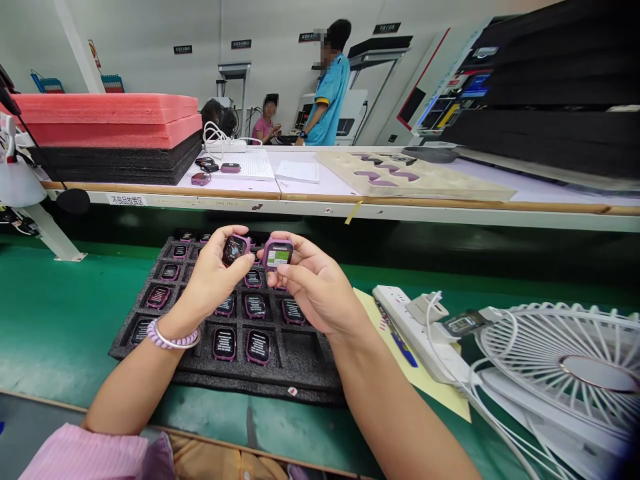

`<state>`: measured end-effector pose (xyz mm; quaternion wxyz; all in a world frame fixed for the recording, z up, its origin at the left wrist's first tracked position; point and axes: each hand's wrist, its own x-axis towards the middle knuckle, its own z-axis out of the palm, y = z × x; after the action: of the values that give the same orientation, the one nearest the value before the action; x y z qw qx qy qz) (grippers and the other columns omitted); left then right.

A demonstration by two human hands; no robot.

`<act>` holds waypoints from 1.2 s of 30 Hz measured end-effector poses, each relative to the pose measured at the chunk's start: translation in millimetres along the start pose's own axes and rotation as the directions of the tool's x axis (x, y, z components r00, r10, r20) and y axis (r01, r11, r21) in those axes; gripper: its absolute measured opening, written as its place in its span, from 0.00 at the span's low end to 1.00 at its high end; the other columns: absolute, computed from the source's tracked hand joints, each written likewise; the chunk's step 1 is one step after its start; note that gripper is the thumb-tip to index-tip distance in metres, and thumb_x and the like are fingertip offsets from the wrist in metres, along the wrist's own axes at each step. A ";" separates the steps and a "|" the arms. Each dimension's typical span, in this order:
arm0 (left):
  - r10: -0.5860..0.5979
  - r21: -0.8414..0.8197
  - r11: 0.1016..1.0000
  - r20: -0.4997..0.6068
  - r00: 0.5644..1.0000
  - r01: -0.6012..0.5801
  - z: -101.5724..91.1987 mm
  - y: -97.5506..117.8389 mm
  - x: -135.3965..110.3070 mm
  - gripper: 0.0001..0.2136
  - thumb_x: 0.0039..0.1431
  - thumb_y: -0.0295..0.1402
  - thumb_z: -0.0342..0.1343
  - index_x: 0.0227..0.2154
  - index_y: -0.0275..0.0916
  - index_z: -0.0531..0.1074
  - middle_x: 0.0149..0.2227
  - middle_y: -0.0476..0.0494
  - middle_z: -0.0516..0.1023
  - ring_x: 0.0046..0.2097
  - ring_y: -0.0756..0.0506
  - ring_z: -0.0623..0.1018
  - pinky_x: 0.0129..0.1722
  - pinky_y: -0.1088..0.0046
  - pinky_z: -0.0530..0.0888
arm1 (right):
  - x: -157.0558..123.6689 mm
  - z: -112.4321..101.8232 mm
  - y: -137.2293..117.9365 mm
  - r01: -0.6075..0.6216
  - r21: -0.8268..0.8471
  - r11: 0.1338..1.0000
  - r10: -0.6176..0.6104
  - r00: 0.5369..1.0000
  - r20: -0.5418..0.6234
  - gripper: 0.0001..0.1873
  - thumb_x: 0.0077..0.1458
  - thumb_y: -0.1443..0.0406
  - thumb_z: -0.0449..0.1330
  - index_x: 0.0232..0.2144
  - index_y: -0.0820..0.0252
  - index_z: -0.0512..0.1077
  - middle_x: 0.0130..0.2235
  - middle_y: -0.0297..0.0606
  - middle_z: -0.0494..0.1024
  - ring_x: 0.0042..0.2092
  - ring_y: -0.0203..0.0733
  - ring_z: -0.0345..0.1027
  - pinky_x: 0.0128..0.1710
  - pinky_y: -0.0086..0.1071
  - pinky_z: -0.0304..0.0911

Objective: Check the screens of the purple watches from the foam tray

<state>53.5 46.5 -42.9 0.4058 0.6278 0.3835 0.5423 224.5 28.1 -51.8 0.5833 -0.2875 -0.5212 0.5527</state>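
Seen from the wearer's head, two bare forearms reach forward over a green work surface (60, 320), a pink ribbed sleeve (80, 457) at the near left and a pale beaded bracelet (173, 340) on the left wrist. The left hand (213, 280) has its fingers curled around a small purple watch body (235, 249), pinched between thumb and fingertips, its rounded square screen dark and tilted toward the other hand. The right hand (315, 287) grips a second purple watch body (277, 255) the same way, thumb beneath and fingers behind; its screen is lit with a green and white display facing the camera. The two pieces are held just beside each other, above the middle of a black foam tray (310, 363). The tray is spongy and matte, cut into a grid of square pockets, most holding more purple-rimmed watch bodies with dark screens showing white text; the near right pocket is bare. To the right lie a yellow sheet of paper (430, 390), a white power strip (410, 320) with plugs and white cables, and a white round wire-grilled fan (565, 360) lying flat. Beyond, a long white shelf (350, 210) carries stacked pink and black foam slabs (110, 133), a beige cutout sheet (425, 180) and loose watch pieces. In the far background two people, one seated and one standing in a blue shirt (327, 100), are at a workstation.
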 end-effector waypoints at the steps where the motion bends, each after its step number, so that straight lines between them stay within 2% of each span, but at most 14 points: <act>1: -0.008 0.012 1.000 0.004 1.000 0.008 -0.1 0.1 -0.3 0.19 0.54 0.29 0.58 0.50 0.38 0.70 0.42 0.47 0.73 0.41 0.50 0.71 0.41 0.76 0.68 | 0.1 -0.2 0.3 0.001 0.003 1.000 -0.001 1.000 0.002 0.25 0.48 0.65 0.68 0.50 0.57 0.71 0.38 0.34 0.75 0.31 0.38 0.68 0.33 0.32 0.65; 5: -0.027 0.071 0.997 0.012 1.000 0.026 -0.4 1.1 -1.1 0.19 0.55 0.29 0.57 0.50 0.38 0.70 0.40 0.47 0.72 0.37 0.50 0.68 0.36 0.76 0.66 | 0.4 -1.2 1.6 0.002 0.013 1.000 -0.002 1.000 0.010 0.25 0.47 0.66 0.69 0.50 0.57 0.72 0.37 0.33 0.75 0.31 0.37 0.68 0.33 0.30 0.66; 11: -0.013 0.016 1.000 0.018 1.000 0.013 0.6 -0.6 0.4 0.22 0.53 0.29 0.58 0.52 0.36 0.69 0.45 0.44 0.73 0.44 0.49 0.71 0.44 0.74 0.68 | 1.0 -1.0 4.3 0.003 0.022 1.000 -0.003 1.000 0.007 0.25 0.48 0.67 0.69 0.50 0.58 0.72 0.36 0.33 0.76 0.31 0.36 0.68 0.33 0.29 0.66; 18: -0.019 0.054 0.998 0.007 1.000 0.019 0.2 0.8 -0.6 0.20 0.53 0.29 0.57 0.51 0.37 0.70 0.39 0.47 0.72 0.36 0.51 0.68 0.35 0.75 0.65 | 1.2 -0.7 2.6 -0.001 0.019 1.000 0.001 1.000 0.007 0.25 0.47 0.67 0.68 0.49 0.57 0.72 0.35 0.32 0.75 0.30 0.36 0.68 0.33 0.29 0.65; 24: 0.005 0.006 1.000 0.007 1.000 -0.005 0.9 2.0 -0.7 0.22 0.53 0.30 0.58 0.52 0.35 0.69 0.44 0.44 0.73 0.42 0.49 0.70 0.42 0.74 0.67 | 0.3 -1.2 2.0 -0.001 0.015 1.000 0.001 1.000 0.004 0.25 0.48 0.67 0.68 0.50 0.58 0.72 0.35 0.32 0.75 0.31 0.36 0.69 0.33 0.29 0.64; 31: -0.021 0.065 0.998 0.004 1.000 0.021 0.0 2.2 -1.1 0.19 0.54 0.30 0.57 0.50 0.37 0.70 0.42 0.45 0.72 0.39 0.49 0.69 0.37 0.75 0.66 | 0.7 -0.8 1.8 0.002 0.018 1.000 -0.002 1.000 0.016 0.25 0.48 0.67 0.68 0.50 0.58 0.71 0.38 0.33 0.77 0.31 0.36 0.69 0.33 0.28 0.64; 36: -0.025 0.039 0.999 0.008 1.000 0.024 0.8 2.0 -1.0 0.21 0.53 0.29 0.58 0.52 0.36 0.69 0.44 0.45 0.73 0.41 0.49 0.71 0.41 0.74 0.68 | -0.1 -0.8 1.2 -0.003 0.020 1.000 0.003 1.000 0.018 0.25 0.48 0.67 0.68 0.50 0.58 0.72 0.38 0.33 0.77 0.31 0.35 0.69 0.32 0.28 0.65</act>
<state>54.2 44.8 -41.5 0.4016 0.6331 0.4000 0.5271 224.8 28.4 -53.2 0.5805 -0.2776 -0.5205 0.5613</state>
